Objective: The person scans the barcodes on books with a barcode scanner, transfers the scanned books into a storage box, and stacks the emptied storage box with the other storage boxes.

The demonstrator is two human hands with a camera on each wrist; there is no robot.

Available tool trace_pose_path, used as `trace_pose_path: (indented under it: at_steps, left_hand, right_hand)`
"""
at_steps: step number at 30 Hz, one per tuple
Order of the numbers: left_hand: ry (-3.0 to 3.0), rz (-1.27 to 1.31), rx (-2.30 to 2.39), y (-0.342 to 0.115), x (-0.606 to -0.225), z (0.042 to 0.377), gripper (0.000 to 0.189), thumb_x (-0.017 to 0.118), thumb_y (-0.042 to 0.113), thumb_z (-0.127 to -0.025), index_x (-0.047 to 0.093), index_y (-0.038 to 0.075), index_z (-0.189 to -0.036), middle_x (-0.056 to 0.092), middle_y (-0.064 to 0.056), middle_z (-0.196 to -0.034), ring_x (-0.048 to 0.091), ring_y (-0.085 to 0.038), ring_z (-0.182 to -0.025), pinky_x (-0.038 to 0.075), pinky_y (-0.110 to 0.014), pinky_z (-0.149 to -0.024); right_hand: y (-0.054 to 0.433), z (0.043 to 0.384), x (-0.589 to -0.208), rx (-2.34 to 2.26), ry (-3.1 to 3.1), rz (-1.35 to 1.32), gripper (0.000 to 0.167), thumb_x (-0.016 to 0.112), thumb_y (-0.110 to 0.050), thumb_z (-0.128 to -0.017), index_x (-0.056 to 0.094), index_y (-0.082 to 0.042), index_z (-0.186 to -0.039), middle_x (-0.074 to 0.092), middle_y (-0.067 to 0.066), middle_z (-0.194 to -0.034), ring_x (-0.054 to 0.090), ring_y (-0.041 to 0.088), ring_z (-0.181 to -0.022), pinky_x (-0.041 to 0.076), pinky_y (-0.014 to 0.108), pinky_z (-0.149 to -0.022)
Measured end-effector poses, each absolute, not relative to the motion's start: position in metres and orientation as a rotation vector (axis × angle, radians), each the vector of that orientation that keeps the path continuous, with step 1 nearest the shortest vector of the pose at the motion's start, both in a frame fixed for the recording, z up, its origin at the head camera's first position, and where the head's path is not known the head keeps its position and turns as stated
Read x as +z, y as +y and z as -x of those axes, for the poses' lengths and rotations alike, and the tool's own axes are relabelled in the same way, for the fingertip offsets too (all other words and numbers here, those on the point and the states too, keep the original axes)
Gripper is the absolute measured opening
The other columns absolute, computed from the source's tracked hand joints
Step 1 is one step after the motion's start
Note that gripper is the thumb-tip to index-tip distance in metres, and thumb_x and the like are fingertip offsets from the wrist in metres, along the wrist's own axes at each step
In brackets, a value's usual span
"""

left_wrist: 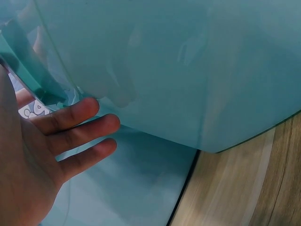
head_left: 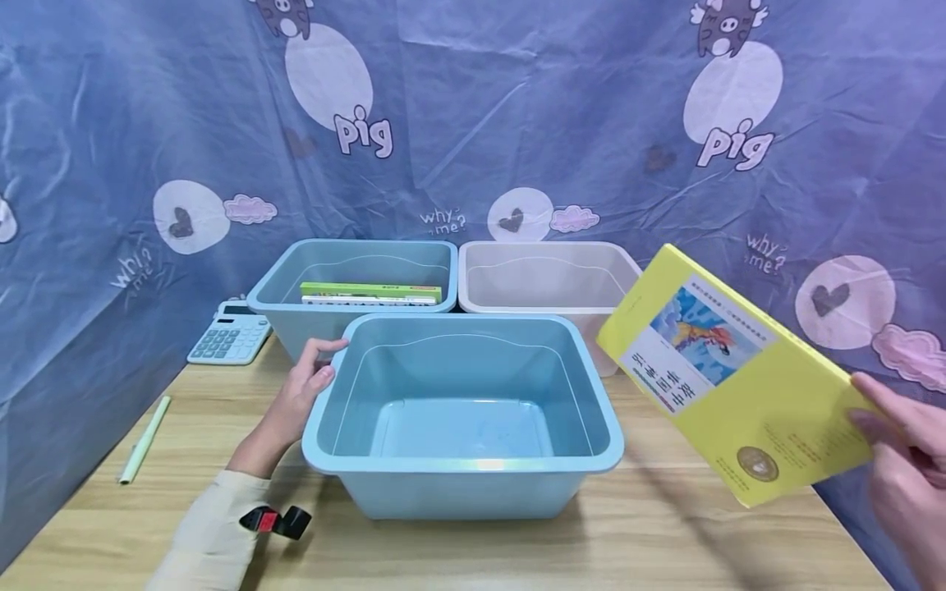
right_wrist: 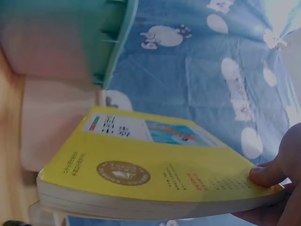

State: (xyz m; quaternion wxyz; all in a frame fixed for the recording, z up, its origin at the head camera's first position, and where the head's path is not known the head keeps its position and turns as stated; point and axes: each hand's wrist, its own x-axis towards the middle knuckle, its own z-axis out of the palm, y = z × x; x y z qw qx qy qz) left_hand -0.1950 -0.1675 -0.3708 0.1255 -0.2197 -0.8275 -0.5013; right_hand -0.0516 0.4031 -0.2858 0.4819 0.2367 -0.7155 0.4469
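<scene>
An empty light-blue plastic bin (head_left: pixel 461 492) stands at the front middle of the table. At its left rim my left hand (head_left: pixel 299 394) holds on with thumb and index finger. Three other fingers (left_wrist: pixel 91 129) show beside the bin's outer wall (left_wrist: pixel 155 89) in the left wrist view. On the right, my right hand (head_left: pixel 905 460) pinches a yellow book (head_left: pixel 727 410) by one corner, thumb on the cover. The paperback hangs tilted in the air, right of the bin. Its cover (right_wrist: pixel 141 165) bears a colour picture and a round brown seal.
Behind stand a second blue bin (head_left: pixel 296 316) with a green book (head_left: pixel 377 290) and a white one in it, and a pale pinkish bin (head_left: pixel 550 310). A blue calculator (head_left: pixel 231 332) and a light-green pen (head_left: pixel 144 439) lie at left. A patterned blue cloth (head_left: pixel 473 107) hangs behind.
</scene>
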Motion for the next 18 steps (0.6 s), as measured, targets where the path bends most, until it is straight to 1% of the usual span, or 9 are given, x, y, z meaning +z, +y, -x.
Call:
trace_pose_path:
  at_steps: [3, 6, 8, 10, 11, 13, 16, 17, 18]
  left_hand:
    - [-2.417, 0.631, -1.468, -0.167, -0.371, 0.194, 0.042, 0.038, 0.020, -0.103, 0.039, -0.002, -0.139, 0.049, -0.028, -0.144, 0.058, -0.020, -0.113, 0.050, -0.017, -0.086]
    - [-2.419, 0.628, -1.477, -0.167, -0.371, 0.194, 0.043, 0.038, 0.021, -0.103, 0.038, -0.003, -0.139, 0.047, -0.027, -0.146, 0.056, -0.037, -0.117, 0.049, -0.017, -0.086]
    - [-2.419, 0.625, -1.480, -0.168, -0.372, 0.194, 0.043, 0.038, 0.021, -0.103, 0.038, -0.003, -0.139, 0.046, -0.027, -0.147, 0.057, -0.031, -0.117, 0.049, -0.017, -0.087]
    - [-2.415, 0.625, -1.477, -0.168, -0.372, 0.194, 0.043, 0.038, 0.021, -0.103, 0.038, -0.002, -0.139, 0.046, -0.026, -0.148, 0.058, -0.016, -0.116, 0.049, -0.017, -0.087]
    - [-2.414, 0.624, -1.476, -0.168, -0.372, 0.194, 0.043, 0.038, 0.021, -0.103, 0.038, -0.002, -0.139, 0.046, -0.026, -0.148, 0.057, -0.009, -0.114, 0.049, -0.017, -0.087]
    - [-2.411, 0.625, -1.475, -0.168, -0.372, 0.194, 0.042, 0.039, 0.021, -0.103, 0.039, -0.002, -0.138, 0.047, -0.026, -0.148, 0.053, 0.003, -0.110, 0.049, -0.017, -0.087]
    - [-2.409, 0.627, -1.477, -0.168, -0.372, 0.195, 0.042, 0.039, 0.021, -0.103, 0.039, -0.002, -0.138, 0.047, -0.026, -0.148, 0.054, -0.003, -0.111, 0.049, -0.017, -0.087]
    - [-2.410, 0.628, -1.478, -0.168, -0.372, 0.195, 0.042, 0.039, 0.021, -0.103, 0.039, -0.002, -0.138, 0.047, -0.025, -0.148, 0.055, -0.007, -0.112, 0.049, -0.017, -0.087]
    - [-2.412, 0.629, -1.479, -0.168, -0.372, 0.195, 0.042, 0.039, 0.022, -0.103, 0.039, -0.002, -0.138, 0.047, -0.025, -0.148, 0.055, -0.010, -0.113, 0.049, -0.016, -0.087]
  right_hand:
    - [0.396, 0.043, -0.299, 1.034, -1.788, -0.306, 0.057, 0.032, 0.027, -0.074, 0.066, 0.013, -0.118, 0.070, -0.026, -0.101, 0.053, -0.009, -0.074, 0.027, 0.005, -0.053]
    - [0.393, 0.042, -0.309, 0.992, -1.808, -0.253, 0.048, 0.036, 0.026, -0.077, 0.063, 0.019, -0.116, 0.069, -0.028, -0.101, 0.052, -0.011, -0.073, 0.029, 0.003, -0.055]
    - [0.388, 0.042, -0.313, 0.967, -1.800, -0.216, 0.044, 0.039, 0.024, -0.078, 0.064, 0.019, -0.114, 0.069, -0.029, -0.100, 0.055, -0.012, -0.077, 0.034, 0.001, -0.062]
    - [0.382, 0.042, -0.317, 0.881, -1.803, -0.155, 0.037, 0.043, 0.019, -0.081, 0.067, 0.019, -0.109, 0.067, -0.034, -0.101, 0.055, -0.017, -0.082, 0.038, 0.000, -0.072]
    - [0.380, 0.043, -0.319, 0.834, -1.802, -0.130, 0.036, 0.043, 0.016, -0.081, 0.069, 0.017, -0.107, 0.066, -0.037, -0.101, 0.054, -0.019, -0.083, 0.037, 0.000, -0.074]
    - [0.377, 0.044, -0.322, 0.695, -1.827, -0.066, 0.035, 0.043, 0.008, -0.083, 0.072, 0.013, -0.103, 0.059, -0.045, -0.102, 0.050, -0.028, -0.087, 0.032, -0.003, -0.078]
    - [0.377, 0.048, -0.331, 0.528, -1.855, -0.022, 0.036, 0.044, -0.002, -0.084, 0.075, 0.008, -0.099, 0.050, -0.053, -0.105, 0.042, -0.038, -0.094, 0.025, -0.006, -0.082]
    - [0.378, 0.050, -0.335, 0.487, -1.861, -0.013, 0.036, 0.045, -0.005, -0.084, 0.076, 0.007, -0.098, 0.053, -0.050, -0.105, 0.040, -0.039, -0.096, 0.023, -0.006, -0.082]
    - [0.379, 0.051, -0.338, 0.447, -1.875, 0.000, 0.036, 0.045, -0.006, -0.085, 0.076, 0.006, -0.098, 0.062, -0.043, -0.103, 0.037, -0.041, -0.098, 0.025, -0.003, -0.077]
